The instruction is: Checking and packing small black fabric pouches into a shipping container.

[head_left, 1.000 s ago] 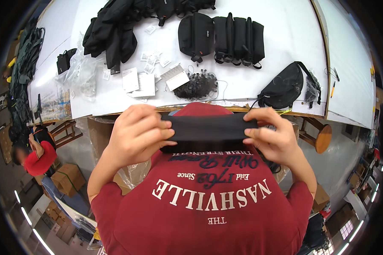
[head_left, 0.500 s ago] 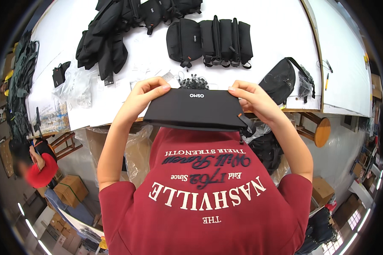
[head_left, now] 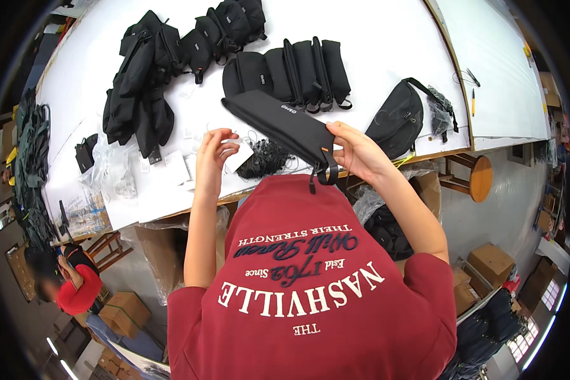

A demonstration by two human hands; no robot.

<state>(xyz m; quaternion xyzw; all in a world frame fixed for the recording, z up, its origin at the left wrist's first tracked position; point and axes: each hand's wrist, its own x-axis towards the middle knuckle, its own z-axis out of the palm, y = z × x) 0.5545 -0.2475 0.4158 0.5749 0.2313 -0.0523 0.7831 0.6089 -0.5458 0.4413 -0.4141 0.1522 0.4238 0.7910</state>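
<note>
A flat black zip pouch (head_left: 278,126) with a small white mark and an orange tab hangs tilted over the table's near edge. My right hand (head_left: 358,152) grips its right end, thumb on top. A black strap loop and zip pull dangle there. My left hand (head_left: 215,155) is apart from the pouch, its fingers loosely curled and spaced. Beside those fingers is a white card tag (head_left: 239,158); whether they touch it I cannot tell. Just right of the tag lies a tangled heap of thin black cords (head_left: 263,158).
On the white table (head_left: 373,63) stand a row of black pouches (head_left: 307,69) and a pile of black bags (head_left: 142,82). Nearby are a clear plastic bag (head_left: 114,171), a black waist bag (head_left: 396,120) and a yellow pen (head_left: 474,101). A wooden stool (head_left: 478,178) stands right; a person in red (head_left: 79,288) sits left.
My left hand has let go of the pouch and moved off it toward the white tag. The pouch, held only by my right hand, has swung to a slant. The view has shifted.
</note>
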